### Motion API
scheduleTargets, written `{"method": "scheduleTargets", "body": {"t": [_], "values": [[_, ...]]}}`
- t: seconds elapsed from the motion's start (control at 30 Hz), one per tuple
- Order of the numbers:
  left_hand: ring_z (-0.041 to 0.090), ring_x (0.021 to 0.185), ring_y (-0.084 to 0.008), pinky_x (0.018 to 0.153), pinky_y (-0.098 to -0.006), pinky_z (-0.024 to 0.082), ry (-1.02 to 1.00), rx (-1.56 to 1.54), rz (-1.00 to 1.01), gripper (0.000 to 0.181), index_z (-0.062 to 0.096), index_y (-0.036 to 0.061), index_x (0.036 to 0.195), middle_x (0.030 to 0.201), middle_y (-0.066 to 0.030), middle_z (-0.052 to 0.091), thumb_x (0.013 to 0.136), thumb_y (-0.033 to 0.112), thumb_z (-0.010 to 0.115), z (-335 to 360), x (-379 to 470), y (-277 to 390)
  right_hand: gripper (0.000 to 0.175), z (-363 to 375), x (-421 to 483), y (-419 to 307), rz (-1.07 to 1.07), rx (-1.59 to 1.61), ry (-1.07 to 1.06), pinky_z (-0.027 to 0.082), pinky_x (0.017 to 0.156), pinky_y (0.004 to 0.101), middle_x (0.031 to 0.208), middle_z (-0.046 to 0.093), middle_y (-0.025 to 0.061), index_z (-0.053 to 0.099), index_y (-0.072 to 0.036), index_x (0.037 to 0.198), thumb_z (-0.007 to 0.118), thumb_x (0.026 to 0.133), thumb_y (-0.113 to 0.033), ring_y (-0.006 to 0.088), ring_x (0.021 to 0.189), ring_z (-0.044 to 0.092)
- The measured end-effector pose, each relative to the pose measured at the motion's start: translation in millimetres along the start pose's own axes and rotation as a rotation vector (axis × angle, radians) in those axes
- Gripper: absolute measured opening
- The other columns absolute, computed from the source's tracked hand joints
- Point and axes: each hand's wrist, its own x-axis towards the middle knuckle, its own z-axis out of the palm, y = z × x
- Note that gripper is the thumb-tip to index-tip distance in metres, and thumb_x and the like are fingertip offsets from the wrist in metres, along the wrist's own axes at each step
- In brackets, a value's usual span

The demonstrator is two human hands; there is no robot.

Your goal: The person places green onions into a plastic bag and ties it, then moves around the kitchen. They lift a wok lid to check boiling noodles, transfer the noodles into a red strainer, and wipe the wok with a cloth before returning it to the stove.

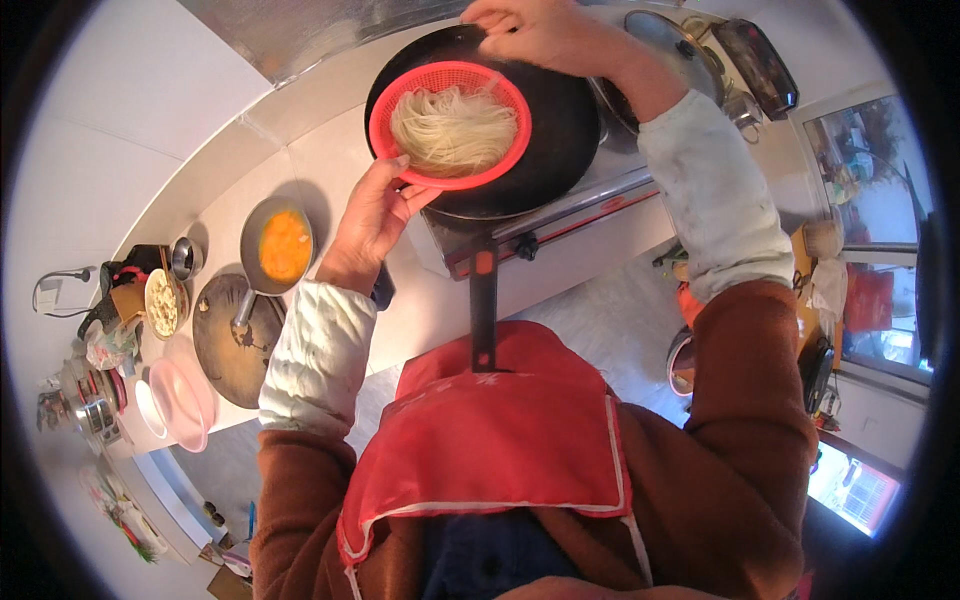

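Note:
My left hand (375, 214) grips the near-left rim of a red plastic strainer basket (517, 154), thumb on top and fingers underneath. Pale thin noodles (454, 131), like vermicelli, lie heaped inside it. The basket is over the left part of a large black wok (562, 157), whose handle (484, 300) points towards me. Above the wok's far rim is my right hand (529, 34), its fingers curled; whether anything is between them cannot be seen.
Under the wok is a gas stove (615, 195). A glass-lidded pan (660, 45) is to its right. Leftward on the counter stand a small pan (251, 240) of beaten egg (285, 246), a round cutting board (225, 356), a bowl (165, 304) of pale pieces and a pink basin (180, 397).

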Motion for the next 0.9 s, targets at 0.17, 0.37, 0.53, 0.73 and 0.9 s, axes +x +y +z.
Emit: {"method": "scheduleTargets", "body": {"t": [0.17, 0.37, 0.53, 0.73, 0.9], "values": [[0.061, 0.114, -0.0288, 0.099, -0.0412, 0.053, 0.003, 0.094, 0.029, 0.041, 0.051, -0.0037, 0.127, 0.127, -0.0173, 0.059, 0.092, 0.015, 0.060, 7.7, -6.6, 17.1, 0.051, 4.3, -47.7, 75.7, 0.412, 0.066, -0.064, 0.050, 0.092, 0.0345, 0.119, 0.063, 0.0098, 0.054, -0.007, 0.134, 0.068, 0.085, -0.013, 0.0199, 0.106, 0.061], [0.062, 0.112, -0.0280, 0.100, -0.0404, 0.052, 0.005, 0.125, 0.043, 0.039, 0.052, -0.0059, 0.125, 0.124, -0.0176, 0.061, 0.093, 0.015, 0.058, 9.5, -20.3, 30.0, 0.042, 80.3, -62.3, 82.0, 0.278, 0.568, 0.047, 0.045, 0.099, 0.0304, 0.120, 0.064, 0.0076, 0.060, -0.006, 0.129, 0.071, 0.089, -0.015, 0.0157, 0.109, 0.059], [0.062, 0.114, -0.0285, 0.101, -0.0404, 0.051, -0.004, 0.095, 0.027, 0.041, 0.050, -0.0076, 0.127, 0.125, -0.0189, 0.060, 0.093, 0.015, 0.058, 1.6, -24.7, 27.5, 0.026, 102.7, -57.7, 90.7, 0.383, 0.719, 0.036, 0.048, 0.092, 0.0273, 0.106, 0.067, 0.0036, 0.067, -0.003, 0.116, 0.065, 0.094, -0.018, 0.0127, 0.099, 0.061], [0.062, 0.113, -0.0287, 0.102, -0.0410, 0.051, 0.023, 0.092, 0.031, 0.042, 0.049, -0.0084, 0.127, 0.126, -0.0192, 0.060, 0.093, 0.015, 0.058, -11.3, -26.4, 25.3, 0.020, 58.3, -54.8, 90.4, 0.387, 0.636, 0.007, 0.049, 0.075, 0.0240, 0.086, 0.062, -0.0005, 0.065, -0.004, 0.099, 0.059, 0.098, -0.023, 0.0075, 0.078, 0.058], [0.063, 0.111, -0.0284, 0.101, -0.0415, 0.051, 0.052, 0.096, 0.036, 0.041, 0.051, -0.0079, 0.126, 0.122, -0.0182, 0.061, 0.093, 0.014, 0.059, -5.1, -24.0, 23.0, 0.019, 13.9, -31.2, 77.2, 0.299, 0.385, -0.007, 0.048, 0.065, 0.0212, 0.076, 0.056, -0.0033, 0.063, -0.006, 0.094, 0.058, 0.098, -0.024, 0.0055, 0.068, 0.054]]}}
